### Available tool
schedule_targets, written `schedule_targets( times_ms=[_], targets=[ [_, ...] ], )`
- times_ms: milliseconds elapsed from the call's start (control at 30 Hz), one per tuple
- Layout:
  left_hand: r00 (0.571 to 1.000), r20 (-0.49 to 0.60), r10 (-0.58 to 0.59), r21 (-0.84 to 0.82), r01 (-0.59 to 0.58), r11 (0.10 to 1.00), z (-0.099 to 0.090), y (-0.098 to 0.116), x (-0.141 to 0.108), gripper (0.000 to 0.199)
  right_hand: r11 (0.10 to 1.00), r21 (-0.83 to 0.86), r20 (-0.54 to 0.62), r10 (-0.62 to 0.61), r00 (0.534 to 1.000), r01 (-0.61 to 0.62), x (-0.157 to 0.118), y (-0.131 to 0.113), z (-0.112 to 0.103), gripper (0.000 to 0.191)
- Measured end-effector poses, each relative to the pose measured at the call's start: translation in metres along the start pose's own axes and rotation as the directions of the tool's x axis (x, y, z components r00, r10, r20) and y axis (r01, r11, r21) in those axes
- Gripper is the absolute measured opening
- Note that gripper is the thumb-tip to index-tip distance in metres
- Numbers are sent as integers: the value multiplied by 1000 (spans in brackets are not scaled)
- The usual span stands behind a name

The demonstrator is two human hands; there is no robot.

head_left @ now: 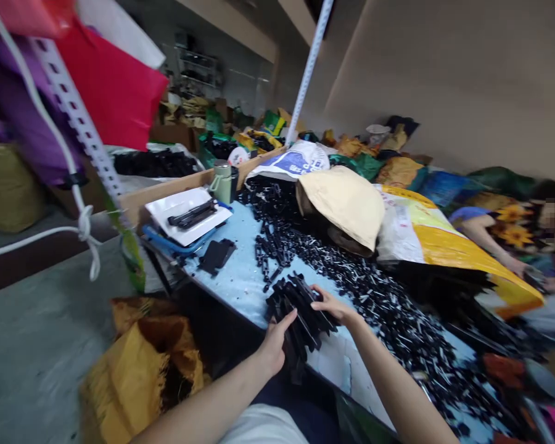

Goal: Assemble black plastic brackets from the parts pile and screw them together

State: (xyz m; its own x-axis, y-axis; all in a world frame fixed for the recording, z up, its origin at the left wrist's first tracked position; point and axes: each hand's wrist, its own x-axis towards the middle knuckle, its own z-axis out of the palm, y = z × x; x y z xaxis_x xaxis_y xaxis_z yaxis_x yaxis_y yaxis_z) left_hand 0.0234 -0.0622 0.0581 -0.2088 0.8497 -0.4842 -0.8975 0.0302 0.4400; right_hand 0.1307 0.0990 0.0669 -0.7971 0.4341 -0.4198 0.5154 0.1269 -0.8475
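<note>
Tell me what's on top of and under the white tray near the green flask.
On the white tray lie long black pieces. Under it, a blue edge sticks out; the rest of what's beneath is covered and can't be seen.

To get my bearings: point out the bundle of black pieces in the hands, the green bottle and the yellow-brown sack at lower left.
Bundle of black pieces [307, 323]: head view, middle strips.
Green bottle [222, 186]: head view, body below lid.
Yellow-brown sack [130, 375]: head view, outer side.
</note>
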Motion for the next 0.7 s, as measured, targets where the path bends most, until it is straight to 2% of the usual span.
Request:
schedule_targets(
  times_ms=[67,200,267,367,433,500,567,600,633,700],
  targets=[
    [999,31,34,-43,-32,999,-6,3,-6,45,994,91,30,-64,998,61,-4,-6,9,72],
    [988,16,152,-111,-149,983,-32,13,-30,48,984,25,43,-178,983,177,0,-40,38,86],
    [983,-33,183,-130,-185,974,-55,20,-47,53,969,-22,76,-245,967,247,9,-64,65,91],
    [964,-184,193,-96,-213,972,-102,39,-76,59,950,-20,205,-302,931,312,36,-90,124,88],
    [937,-294,191,-41,-212,976,-142,54,-90,66,964,23,250,-263,932,266,63,-93,171,86],
    [913,-371,169,41,-166,985,-185,69,-97,76,990,56,291,-140,946,130,92,-86,219,83],
    [892,-423,158,148,-104,984,-227,78,-97,81,998,48,389,29,921,-52,116,-74,261,80],
    [874,-451,183,222,-90,971,-246,81,-96,81,994,26,429,81,900,-102,125,-67,279,80],
    [847,-484,219,304,-72,950,-262,83,-94,80,991,4,466,115,878,-132,130,-60,294,80],
    [762,-553,337,509,-11,861,-288,83,-92,78,991,-22,521,121,845,-129,134,-50,314,82]
  ],
)
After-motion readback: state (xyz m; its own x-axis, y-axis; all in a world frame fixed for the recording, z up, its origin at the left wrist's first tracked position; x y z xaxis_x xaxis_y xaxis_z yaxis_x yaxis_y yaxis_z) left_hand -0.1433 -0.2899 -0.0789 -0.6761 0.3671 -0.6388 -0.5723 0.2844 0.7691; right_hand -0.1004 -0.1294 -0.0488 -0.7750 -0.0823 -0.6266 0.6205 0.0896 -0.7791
